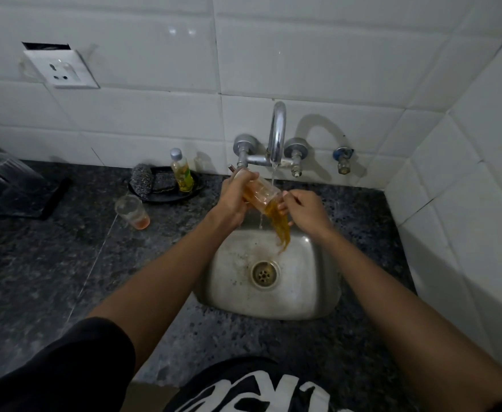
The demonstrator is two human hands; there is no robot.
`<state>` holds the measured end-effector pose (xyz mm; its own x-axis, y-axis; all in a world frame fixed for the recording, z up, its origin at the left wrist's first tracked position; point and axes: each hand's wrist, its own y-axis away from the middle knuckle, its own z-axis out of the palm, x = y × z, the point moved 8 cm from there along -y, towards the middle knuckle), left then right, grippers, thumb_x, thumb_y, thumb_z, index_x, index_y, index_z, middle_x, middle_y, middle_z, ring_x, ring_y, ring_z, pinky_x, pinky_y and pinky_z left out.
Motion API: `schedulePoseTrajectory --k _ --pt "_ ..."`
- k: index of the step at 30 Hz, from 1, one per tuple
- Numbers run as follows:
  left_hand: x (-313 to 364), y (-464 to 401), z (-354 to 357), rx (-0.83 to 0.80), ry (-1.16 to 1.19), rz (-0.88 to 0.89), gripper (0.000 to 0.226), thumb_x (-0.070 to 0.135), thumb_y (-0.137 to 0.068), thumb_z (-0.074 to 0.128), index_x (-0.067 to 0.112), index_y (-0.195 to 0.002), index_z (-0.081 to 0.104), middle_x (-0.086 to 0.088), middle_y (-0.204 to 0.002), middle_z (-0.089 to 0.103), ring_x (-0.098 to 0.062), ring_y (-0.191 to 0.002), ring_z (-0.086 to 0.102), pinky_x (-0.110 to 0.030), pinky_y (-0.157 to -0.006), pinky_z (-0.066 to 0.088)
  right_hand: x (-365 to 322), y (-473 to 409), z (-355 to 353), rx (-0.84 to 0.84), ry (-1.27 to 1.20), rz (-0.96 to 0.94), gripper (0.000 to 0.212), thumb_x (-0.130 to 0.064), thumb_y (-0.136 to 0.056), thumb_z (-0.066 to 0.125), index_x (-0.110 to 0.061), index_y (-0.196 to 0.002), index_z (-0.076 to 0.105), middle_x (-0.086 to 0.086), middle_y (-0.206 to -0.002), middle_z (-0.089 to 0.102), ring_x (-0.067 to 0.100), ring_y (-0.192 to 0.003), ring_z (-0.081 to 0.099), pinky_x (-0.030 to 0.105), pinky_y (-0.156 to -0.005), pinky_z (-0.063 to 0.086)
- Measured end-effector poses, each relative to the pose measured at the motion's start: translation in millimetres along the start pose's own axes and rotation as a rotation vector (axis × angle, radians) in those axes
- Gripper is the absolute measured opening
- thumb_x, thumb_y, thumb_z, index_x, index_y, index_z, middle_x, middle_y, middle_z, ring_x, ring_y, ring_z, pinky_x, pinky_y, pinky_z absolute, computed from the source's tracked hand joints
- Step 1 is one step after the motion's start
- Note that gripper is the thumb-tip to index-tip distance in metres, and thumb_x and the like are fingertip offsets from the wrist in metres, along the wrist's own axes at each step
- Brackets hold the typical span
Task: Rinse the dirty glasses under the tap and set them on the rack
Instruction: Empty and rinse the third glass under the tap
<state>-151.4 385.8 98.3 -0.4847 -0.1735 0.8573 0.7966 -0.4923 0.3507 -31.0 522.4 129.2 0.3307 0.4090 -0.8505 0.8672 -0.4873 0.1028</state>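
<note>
From the head camera, the left hand (232,200) grips a clear drinking glass (261,190) tipped on its side above the steel sink (312,295), amber liquid (281,230) pouring from its mouth. The right hand (304,208) pinches the glass rim with curled fingers. Water runs from the chrome tap (277,132) onto the glass. A second dirty glass (131,211) stands on the dark granite counter (45,263), near the black rack (21,194) holding upturned glasses.
</note>
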Motion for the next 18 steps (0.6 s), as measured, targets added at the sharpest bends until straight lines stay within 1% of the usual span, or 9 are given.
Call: schedulePoseTrajectory --k 1,3,5,6,7,10,12,15,18 --pt "3 0 0 0.004 -0.023 0.017 0.01 0.017 -0.086 0.072 0.015 -0.093 0.065 -0.007 -0.088 0.062 -0.023 -0.082 0.064 -0.038 -0.066 0.058 3 -1 1 -0.004 0.043 -0.014 0.033 -0.031 -0.108 0.052 -0.012 -0.095 0.075 0.004 -0.088 0.077 0.023 -0.083 0.074 0.051 -0.073 0.063" --pt "8 1 0 0.014 -0.05 0.035 0.03 0.021 -0.08 0.077 0.007 -0.104 0.066 -0.013 -0.097 0.062 -0.026 -0.086 0.065 -0.041 -0.07 0.06 4 -1 2 -0.014 0.103 -0.048 0.028 -0.033 -0.105 0.056 -0.017 -0.093 0.075 0.001 -0.085 0.076 0.02 -0.08 0.074 0.054 -0.076 0.062" --pt "9 0 -2 0.051 -0.056 0.038 0.064 0.024 -0.072 0.085 -0.004 -0.124 0.059 -0.021 -0.11 0.058 -0.031 -0.091 0.065 -0.042 -0.069 0.06 1 0 2 -0.009 0.139 -0.082 0.019 -0.031 -0.102 0.062 -0.019 -0.099 0.077 -0.002 -0.087 0.077 0.015 -0.08 0.073 0.049 -0.078 0.062" --pt "10 0 -3 0.067 -0.062 0.049 0.078 0.025 -0.069 0.088 -0.005 -0.132 0.055 -0.023 -0.114 0.057 -0.033 -0.092 0.066 -0.042 -0.068 0.06 -1 1 1 -0.002 0.16 -0.094 0.016 -0.029 -0.101 0.065 -0.019 -0.104 0.077 -0.003 -0.091 0.078 0.013 -0.083 0.073 0.044 -0.079 0.062" --pt "13 0 -3 0.08 -0.067 0.066 0.082 0.024 -0.068 0.089 -0.004 -0.136 0.052 -0.023 -0.117 0.058 -0.033 -0.094 0.067 -0.042 -0.068 0.06 -2 1 1 0.005 0.18 -0.103 0.015 -0.027 -0.1 0.067 -0.019 -0.107 0.077 -0.003 -0.095 0.078 0.012 -0.085 0.073 0.04 -0.08 0.062" --pt "22 3 1 0.087 -0.083 0.117 0.065 0.013 -0.075 0.086 0.012 -0.131 0.054 -0.012 -0.121 0.063 -0.029 -0.104 0.069 -0.051 -0.079 0.064 -4 1 0 0.027 0.234 -0.126 0.014 -0.022 -0.098 0.07 -0.017 -0.109 0.077 -0.001 -0.098 0.078 0.011 -0.087 0.071 0.029 -0.077 0.055" --pt "25 2 2 0.076 -0.1 0.137 0.059 0.004 -0.08 0.083 0.015 -0.131 0.055 -0.009 -0.12 0.065 -0.026 -0.103 0.069 -0.052 -0.086 0.063 -6 0 0 0.037 0.228 -0.139 0.013 -0.02 -0.097 0.071 -0.016 -0.108 0.076 -0.001 -0.097 0.077 0.011 -0.084 0.07 0.028 -0.076 0.055" --pt "31 1 4 0.068 -0.115 0.171 0.06 -0.004 -0.081 0.081 0.013 -0.133 0.055 -0.01 -0.121 0.068 -0.025 -0.101 0.071 -0.045 -0.086 0.064 -6 0 2 0.031 0.195 -0.151 0.012 -0.017 -0.096 0.072 -0.015 -0.107 0.076 -0.003 -0.091 0.074 0.007 -0.077 0.067 0.031 -0.075 0.057" --pt "35 -1 7 0.063 -0.133 0.214 0.06 -0.006 -0.079 0.082 0.012 -0.131 0.057 -0.014 -0.121 0.071 -0.023 -0.097 0.074 -0.031 -0.074 0.062 -7 0 4 0.027 0.178 -0.17 0.014 -0.017 -0.095 0.073 -0.015 -0.108 0.077 -0.002 -0.092 0.075 0.009 -0.082 0.07 0.037 -0.078 0.062"
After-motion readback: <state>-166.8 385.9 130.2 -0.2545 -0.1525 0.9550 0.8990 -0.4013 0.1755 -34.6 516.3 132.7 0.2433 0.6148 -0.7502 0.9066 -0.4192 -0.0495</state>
